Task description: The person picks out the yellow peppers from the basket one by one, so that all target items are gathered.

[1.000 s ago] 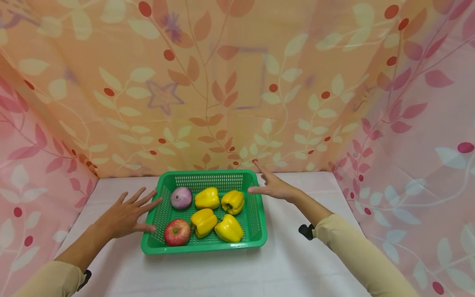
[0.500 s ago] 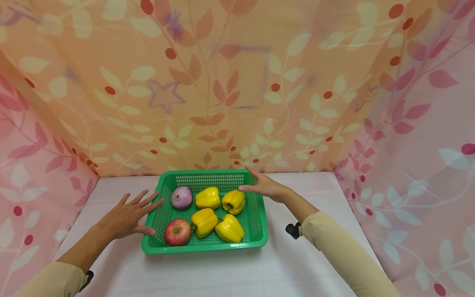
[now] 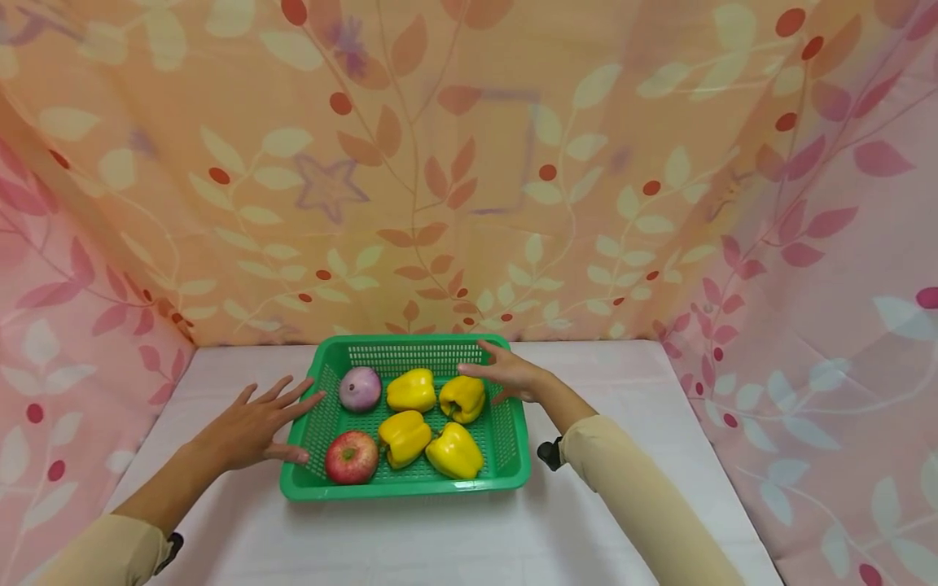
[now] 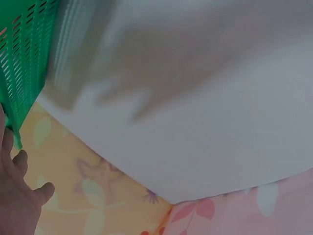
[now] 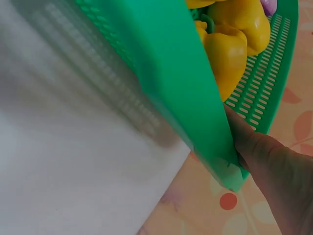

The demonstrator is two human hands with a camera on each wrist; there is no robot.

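A green plastic basket point(image 3: 403, 491) holds several yellow bell peppers, a purple onion point(image 3: 360, 389) and a red apple point(image 3: 352, 457). My left hand point(image 3: 249, 427) is at the basket's left side, fingers spread and fingertips over the rim, holding nothing. Over the right back corner reaches my right hand point(image 3: 513, 376), with its fingers apart close by the back right bell pepper point(image 3: 462, 400). In the right wrist view, part of the right hand point(image 5: 266, 152) shows beside the basket rim, near a yellow bell pepper point(image 5: 227, 58). The left wrist view catches the left hand point(image 4: 19, 191) near the basket's perforated wall.
The basket stands on a white-covered table point(image 3: 586, 521), close to its back edge. A floral curtain point(image 3: 469, 244) rises behind it, and pink floral cloth point(image 3: 806, 325) hangs on both sides. Each wrist carries a small black device point(image 3: 550, 456).
My right hand has moved left, from outside the basket's right rim to over its right back corner beside a yellow bell pepper. The left hand has stayed nearly still.
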